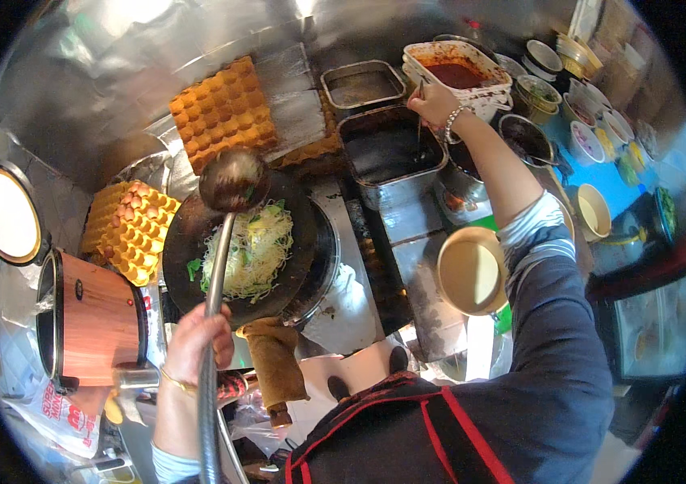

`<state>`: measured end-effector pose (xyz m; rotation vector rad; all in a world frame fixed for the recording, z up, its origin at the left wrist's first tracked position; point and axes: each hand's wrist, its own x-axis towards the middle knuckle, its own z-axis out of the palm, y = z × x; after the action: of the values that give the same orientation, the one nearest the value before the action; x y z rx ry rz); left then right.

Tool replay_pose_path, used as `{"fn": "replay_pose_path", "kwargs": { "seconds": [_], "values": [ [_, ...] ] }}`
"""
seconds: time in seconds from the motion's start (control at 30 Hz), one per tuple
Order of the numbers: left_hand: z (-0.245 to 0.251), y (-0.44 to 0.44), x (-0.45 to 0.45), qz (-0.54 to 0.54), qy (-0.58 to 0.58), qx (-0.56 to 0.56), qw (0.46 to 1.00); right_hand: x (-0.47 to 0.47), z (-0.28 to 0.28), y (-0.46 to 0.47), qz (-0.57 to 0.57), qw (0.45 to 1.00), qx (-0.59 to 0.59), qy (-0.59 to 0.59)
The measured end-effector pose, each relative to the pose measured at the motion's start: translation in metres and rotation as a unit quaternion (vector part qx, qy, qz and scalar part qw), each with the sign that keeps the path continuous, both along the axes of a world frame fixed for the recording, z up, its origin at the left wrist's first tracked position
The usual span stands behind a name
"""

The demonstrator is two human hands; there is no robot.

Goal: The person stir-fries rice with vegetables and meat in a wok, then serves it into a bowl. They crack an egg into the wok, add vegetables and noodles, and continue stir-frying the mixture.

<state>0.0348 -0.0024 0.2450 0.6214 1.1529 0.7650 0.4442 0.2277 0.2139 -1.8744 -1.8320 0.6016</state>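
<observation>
My left hand (200, 342) is closed round the long metal handle of a ladle (234, 180). The ladle's bowl hangs over the far part of a dark wok (178, 260). In the wok lies a heap of pale thin noodles (252, 257) with green leaf pieces. Off to the right, my right hand (436, 107) grips the upper end of a thin metal utensil (419, 136). Its lower end goes down into a deep rectangular metal pan (400, 174) of dark liquid, which hides the tip. A towel-wrapped wok handle (273, 357) points toward me.
Egg trays (222, 112) stand behind the wok, and another with eggs (137, 209) stands left. A wood-look pot (101, 314) with a raised lid (9, 212) is nearer. Beyond my right hand sits a tub of red sauce (458, 72). A round paper tub (473, 272) stands below my right arm.
</observation>
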Motion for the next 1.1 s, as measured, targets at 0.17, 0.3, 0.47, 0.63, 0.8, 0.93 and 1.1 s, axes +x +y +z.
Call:
{"fn": "replay_pose_path", "kwargs": {
  "seconds": [0.17, 0.3, 0.47, 0.63, 0.8, 0.93, 1.1],
  "values": [
    [0.03, 0.049, 0.028, -0.138, -0.028, 0.029, 0.99, 0.025, 0.005, -0.059, -0.034, 0.986, 0.071, 0.15],
    [0.048, 0.072, 0.06, -0.167, -0.041, 0.011, 0.985, 0.039, -0.013, -0.078, -0.099, 0.938, 0.11, 0.314],
    [0.06, 0.086, 0.092, -0.206, 0.026, 0.013, 0.978, 0.039, -0.013, -0.09, -0.15, 0.898, 0.135, 0.391],
    [0.061, 0.096, 0.109, -0.202, 0.051, -0.028, 0.978, 0.039, 0.012, -0.094, -0.134, 0.901, 0.164, 0.38],
    [0.061, 0.101, 0.121, -0.183, 0.022, -0.048, 0.982, 0.028, 0.046, -0.091, -0.087, 0.892, 0.212, 0.39],
    [0.049, 0.116, 0.128, -0.211, -0.102, -0.123, 0.964, 0.02, 0.042, -0.079, -0.073, 0.886, 0.207, 0.409],
    [0.044, 0.12, 0.136, -0.235, -0.166, -0.159, 0.944, 0.013, 0.03, -0.082, -0.013, 0.911, 0.263, 0.317]
  ]
}}
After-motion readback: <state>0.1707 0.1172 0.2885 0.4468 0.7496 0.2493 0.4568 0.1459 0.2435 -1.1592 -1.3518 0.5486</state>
